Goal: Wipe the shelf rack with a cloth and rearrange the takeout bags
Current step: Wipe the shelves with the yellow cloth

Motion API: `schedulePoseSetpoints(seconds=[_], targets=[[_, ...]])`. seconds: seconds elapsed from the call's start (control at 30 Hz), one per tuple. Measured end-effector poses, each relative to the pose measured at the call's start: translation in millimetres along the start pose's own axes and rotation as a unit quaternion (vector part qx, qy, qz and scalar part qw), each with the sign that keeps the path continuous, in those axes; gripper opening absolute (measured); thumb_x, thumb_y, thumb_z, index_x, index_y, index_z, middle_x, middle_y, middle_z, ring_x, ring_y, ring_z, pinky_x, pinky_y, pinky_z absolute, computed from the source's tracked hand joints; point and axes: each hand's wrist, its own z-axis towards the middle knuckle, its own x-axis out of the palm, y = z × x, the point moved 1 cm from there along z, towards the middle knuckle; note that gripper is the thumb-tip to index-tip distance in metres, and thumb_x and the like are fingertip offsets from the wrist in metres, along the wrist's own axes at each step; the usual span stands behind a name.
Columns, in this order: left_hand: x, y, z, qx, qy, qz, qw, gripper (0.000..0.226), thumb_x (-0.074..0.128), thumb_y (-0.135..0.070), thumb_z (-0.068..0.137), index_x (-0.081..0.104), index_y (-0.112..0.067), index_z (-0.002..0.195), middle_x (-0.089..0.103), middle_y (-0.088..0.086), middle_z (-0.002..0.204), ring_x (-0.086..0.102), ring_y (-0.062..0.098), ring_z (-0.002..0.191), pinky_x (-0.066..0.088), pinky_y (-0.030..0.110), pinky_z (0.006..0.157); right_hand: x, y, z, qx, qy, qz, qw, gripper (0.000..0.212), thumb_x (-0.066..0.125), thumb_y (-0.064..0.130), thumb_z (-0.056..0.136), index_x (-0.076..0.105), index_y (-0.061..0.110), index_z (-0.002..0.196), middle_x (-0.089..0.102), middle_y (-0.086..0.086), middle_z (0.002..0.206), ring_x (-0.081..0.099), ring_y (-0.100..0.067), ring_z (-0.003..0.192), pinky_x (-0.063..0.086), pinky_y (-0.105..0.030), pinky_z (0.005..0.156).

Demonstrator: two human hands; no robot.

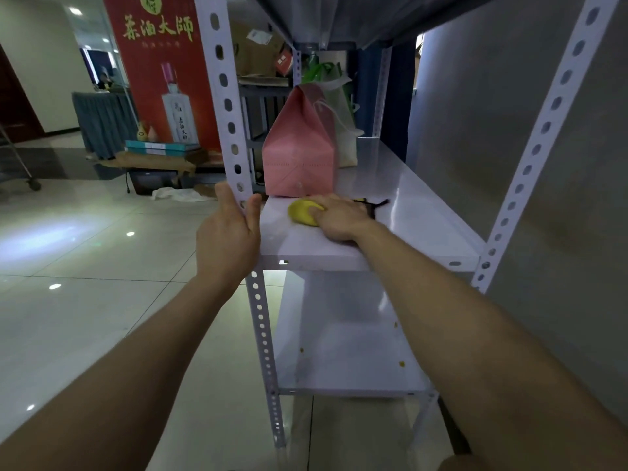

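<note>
Wiping step: right hand (339,215) grips cloth (303,212) on shelf (411,212); left hand (228,232) clasps post (227,107). Next, probably, wipe around the bag (299,151).

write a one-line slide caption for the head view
Rack cleaning: the left hand grips the front post while the right hand holds a yellow cloth on the shelf beside a pink takeout bag

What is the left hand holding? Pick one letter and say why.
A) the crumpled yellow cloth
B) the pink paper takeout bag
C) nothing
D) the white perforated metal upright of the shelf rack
D: the left hand grips the white perforated metal upright at shelf level, while the right hand holds the crumpled yellow cloth against the white shelf, in front of the pink paper takeout bag.
</note>
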Motion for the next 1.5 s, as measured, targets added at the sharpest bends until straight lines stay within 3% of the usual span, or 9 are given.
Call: schedulePoseSetpoints(seconds=[0.23, 0.5, 0.67, 0.83, 0.97, 1.1, 1.23, 1.4, 1.5], targets=[[-1, -1, 1, -0.001, 0.003, -0.008, 1.000, 0.046, 0.029, -0.063, 0.111, 0.030, -0.020, 0.128, 0.070, 0.012, 0.106, 0.070, 0.035, 0.074, 0.063, 0.052, 0.067, -36, -132, -50, 0.227, -0.079, -0.058, 0.969, 0.052, 0.027, 0.043, 0.107, 0.037, 0.031, 0.156, 0.043, -0.014, 0.158, 0.038, -0.038, 0.143, 0.027, -0.062, 0.117], [-4, -4, 1, -0.012, 0.012, -0.006, 1.000, 0.049, 0.028, -0.064, 0.111, 0.032, -0.017, 0.124, 0.066, 0.007, 0.093, 0.067, 0.037, 0.071, 0.060, 0.053, 0.066, 20, 6, -99, -0.003, -0.100, -0.041, 0.994, 0.051, 0.035, 0.035, 0.106, 0.038, 0.041, 0.156, 0.047, -0.001, 0.151, 0.040, -0.029, 0.139, 0.026, -0.057, 0.116], [-10, -13, 4, -0.019, 0.047, -0.025, 0.998, 0.046, 0.031, -0.061, 0.112, 0.032, -0.018, 0.127, 0.064, 0.004, 0.095, 0.069, 0.039, 0.077, 0.061, 0.056, 0.073, -8, -43, -129, -0.021, -0.068, -0.017, 0.997, 0.051, 0.042, 0.042, 0.109, 0.035, 0.046, 0.160, 0.045, 0.002, 0.158, 0.037, -0.027, 0.146, 0.027, -0.051, 0.120], [-14, 15, -34, -0.037, 0.145, -0.119, 0.981, 0.058, 0.036, -0.065, 0.109, 0.029, -0.025, 0.151, 0.063, 0.008, 0.139, 0.070, 0.032, 0.112, 0.059, 0.055, 0.094, 6, -60, -169, 0.006, -0.206, -0.038, 0.978, 0.044, 0.052, 0.034, 0.107, 0.048, 0.041, 0.150, 0.056, 0.001, 0.138, 0.046, -0.027, 0.130, 0.029, -0.052, 0.108], [1, 61, -110, -0.110, 0.171, -0.116, 0.972, 0.059, 0.043, -0.059, 0.110, 0.036, -0.019, 0.154, 0.063, 0.008, 0.135, 0.068, 0.027, 0.110, 0.054, 0.047, 0.094, 44, -41, -206, -0.011, -0.302, 0.094, 0.949, 0.044, 0.054, 0.034, 0.107, 0.052, 0.035, 0.151, 0.059, 0.001, 0.136, 0.049, -0.026, 0.125, 0.039, -0.050, 0.102], [20, 92, -153, -0.141, 0.243, -0.116, 0.953, 0.067, 0.046, -0.060, 0.109, 0.040, -0.013, 0.156, 0.064, 0.011, 0.139, 0.066, 0.027, 0.122, 0.052, 0.047, 0.101, 126, -19, -220, 0.028, -0.260, 0.233, 0.937, 0.047, 0.046, 0.041, 0.107, 0.050, 0.033, 0.154, 0.059, 0.000, 0.142, 0.052, -0.027, 0.130, 0.043, -0.055, 0.109], [30, 82, -148, -0.138, 0.210, -0.171, 0.953, 0.078, 0.058, -0.066, 0.102, 0.037, -0.017, 0.159, 0.056, 0.002, 0.151, 0.059, 0.018, 0.133, 0.049, 0.039, 0.103, 219, -20, -233, 0.092, -0.165, 0.238, 0.953, 0.044, 0.048, 0.037, 0.110, 0.051, 0.035, 0.153, 0.058, 0.003, 0.143, 0.050, -0.026, 0.130, 0.043, -0.054, 0.106], [61, 75, -143, -0.100, 0.182, -0.177, 0.962, 0.049, 0.052, -0.048, 0.109, 0.039, -0.021, 0.148, 0.065, -0.005, 0.116, 0.068, 0.028, 0.102, 0.049, 0.041, 0.078, 300, -42, -243, 0.070, -0.098, 0.127, 0.984, 0.051, 0.036, 0.043, 0.105, 0.050, 0.034, 0.154, 0.060, 0.006, 0.142, 0.053, -0.026, 0.126, 0.037, -0.042, 0.093], [74, 82, -149, -0.109, 0.200, -0.138, 0.964, 0.037, 0.041, -0.049, 0.112, 0.038, -0.023, 0.138, 0.065, -0.003, 0.106, 0.068, 0.037, 0.092, 0.050, 0.045, 0.075, 318, -44, -216, 0.016, -0.112, 0.033, 0.993, 0.048, 0.044, 0.038, 0.106, 0.051, 0.039, 0.153, 0.062, 0.010, 0.136, 0.054, -0.024, 0.119, 0.042, -0.048, 0.094]])
